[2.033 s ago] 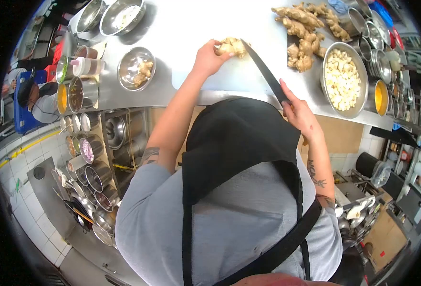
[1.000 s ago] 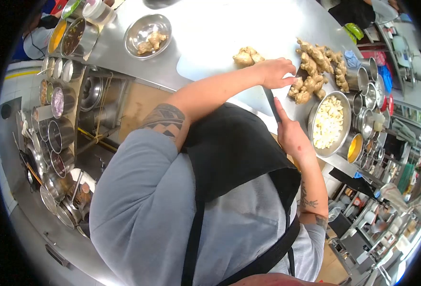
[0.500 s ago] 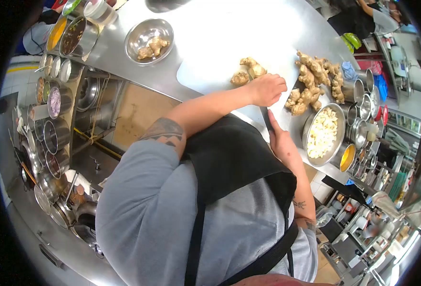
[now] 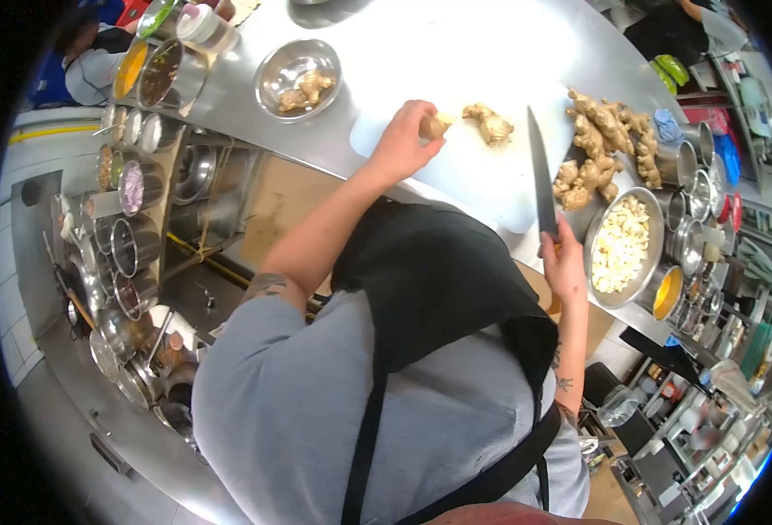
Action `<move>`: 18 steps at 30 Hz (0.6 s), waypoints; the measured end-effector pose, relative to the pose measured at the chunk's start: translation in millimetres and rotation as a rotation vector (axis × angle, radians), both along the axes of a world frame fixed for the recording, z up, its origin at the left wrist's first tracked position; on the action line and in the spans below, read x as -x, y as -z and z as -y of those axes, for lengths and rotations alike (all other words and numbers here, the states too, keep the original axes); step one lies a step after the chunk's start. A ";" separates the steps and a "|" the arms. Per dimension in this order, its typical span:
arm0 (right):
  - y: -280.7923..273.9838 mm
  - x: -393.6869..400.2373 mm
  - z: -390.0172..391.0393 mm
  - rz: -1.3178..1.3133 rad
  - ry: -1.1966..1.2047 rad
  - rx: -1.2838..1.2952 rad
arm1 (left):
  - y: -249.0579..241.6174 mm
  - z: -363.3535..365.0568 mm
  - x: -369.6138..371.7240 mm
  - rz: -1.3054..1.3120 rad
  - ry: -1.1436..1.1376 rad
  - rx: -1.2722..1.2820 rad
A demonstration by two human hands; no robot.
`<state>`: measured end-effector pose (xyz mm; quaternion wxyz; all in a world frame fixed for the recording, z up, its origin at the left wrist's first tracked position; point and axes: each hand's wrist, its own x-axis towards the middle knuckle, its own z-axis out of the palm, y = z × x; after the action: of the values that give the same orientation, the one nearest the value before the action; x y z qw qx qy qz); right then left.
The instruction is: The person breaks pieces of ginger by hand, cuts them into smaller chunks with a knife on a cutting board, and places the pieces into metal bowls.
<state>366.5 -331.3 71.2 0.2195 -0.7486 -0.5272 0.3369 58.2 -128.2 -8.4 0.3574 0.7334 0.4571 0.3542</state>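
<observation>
- Left hand gripped small tan ginger piece on white cutting board.
- Right hand clenched long steel knife, blade pointing away, right of knobby ginger chunk.

Steel worktop carries a white plastic cutting board with 1 knobbly ginger piece on it. Left of the board: round steel bowl holding ginger offcuts. Right: heap of raw ginger roots, then wide steel bowl of pale peeled chunks.
</observation>
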 end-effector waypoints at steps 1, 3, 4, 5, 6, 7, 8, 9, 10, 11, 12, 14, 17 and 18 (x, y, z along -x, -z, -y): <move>2.8 -2.1 -2.5 0.026 0.016 0.033 | -10.4 -3.2 12.5 0.000 -0.073 0.009; 9.1 -0.8 -8.8 0.035 0.045 0.074 | -25.1 -16.9 46.6 -0.003 -0.219 -0.005; 14.3 -0.3 -8.9 0.026 0.065 0.082 | -31.6 -25.5 64.1 -0.004 -0.294 -0.017; 23.2 -2.4 -8.7 0.015 0.067 0.084 | -37.2 -33.9 83.3 -0.066 -0.365 0.005; 21.6 1.5 -12.7 0.004 0.071 0.102 | -40.6 -41.6 102.1 -0.077 -0.398 0.029; 24.4 3.4 -14.6 -0.005 0.073 0.109 | -43.8 -49.7 119.5 -0.079 -0.425 0.054; 26.3 4.0 -15.8 -0.009 0.079 0.115 | -46.7 -58.0 134.7 -0.076 -0.447 0.078; 29.6 3.9 -16.6 0.010 0.073 0.107 | -45.4 -66.5 148.7 -0.116 -0.460 0.074; 34.5 3.2 -17.4 0.032 0.070 0.100 | -41.4 -73.5 161.4 -0.153 -0.468 0.072; 38.9 2.1 -18.1 0.055 0.070 0.093 | -36.2 -77.8 171.4 -0.188 -0.475 0.070; 41.1 2.1 -18.2 0.076 0.060 0.076 | -33.6 -79.7 177.7 -0.208 -0.496 0.036; 43.3 5.0 -18.7 0.122 0.048 0.045 | -30.6 -87.8 179.3 -0.244 -0.528 -0.033; 43.1 12.2 -17.9 0.151 0.047 0.008 | -50.0 -83.2 144.2 -0.382 -0.470 -0.236; 41.9 14.0 -17.8 0.127 0.048 0.017 | -45.9 -82.8 125.3 -0.347 -0.360 -0.187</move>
<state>352.5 -313.6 29.3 0.1873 -0.7827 -0.5192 0.2877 -67.1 -45.4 37.4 0.1357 0.7200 0.5998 0.3217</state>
